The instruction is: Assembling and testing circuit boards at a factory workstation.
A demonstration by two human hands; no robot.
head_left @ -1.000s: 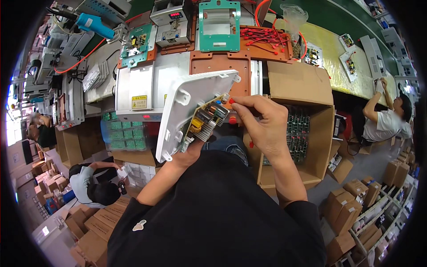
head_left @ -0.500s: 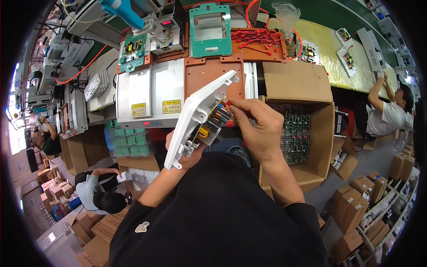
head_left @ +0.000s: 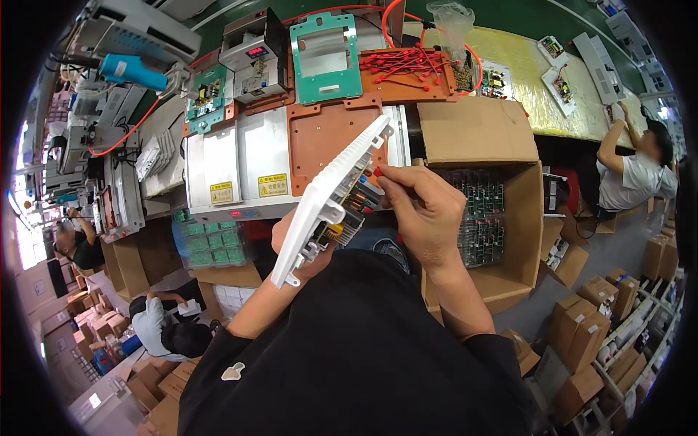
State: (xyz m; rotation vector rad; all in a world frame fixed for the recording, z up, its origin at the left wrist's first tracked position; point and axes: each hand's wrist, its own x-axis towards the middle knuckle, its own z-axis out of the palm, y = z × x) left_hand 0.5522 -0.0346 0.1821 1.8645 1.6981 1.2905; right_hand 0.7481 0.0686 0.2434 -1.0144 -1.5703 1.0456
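While the left hand [head_left: 282, 232] grasps the tilted white case [head_left: 320, 200] in front of the bench [head_left: 512, 45], the right hand's [head_left: 432, 211] thumb and forefinger are pinched nearly together on a small red plug [head_left: 376, 171] by the circuit board [head_left: 352, 214]. Red wires [head_left: 407, 64] lie on a brown tray [head_left: 378, 89]; right, an open cardboard box [head_left: 522, 218] and another person [head_left: 638, 174].

I note the housing [head_left: 320, 192], a circuit board [head_left: 350, 212] inside it, between left hand [head_left: 282, 232] and right hand [head_left: 429, 211]. To their right, an open carton [head_left: 522, 218] contains further boards [head_left: 480, 218]. Beyond the base plate [head_left: 313, 138] lies a frame [head_left: 327, 89], leads [head_left: 407, 67] to its right.
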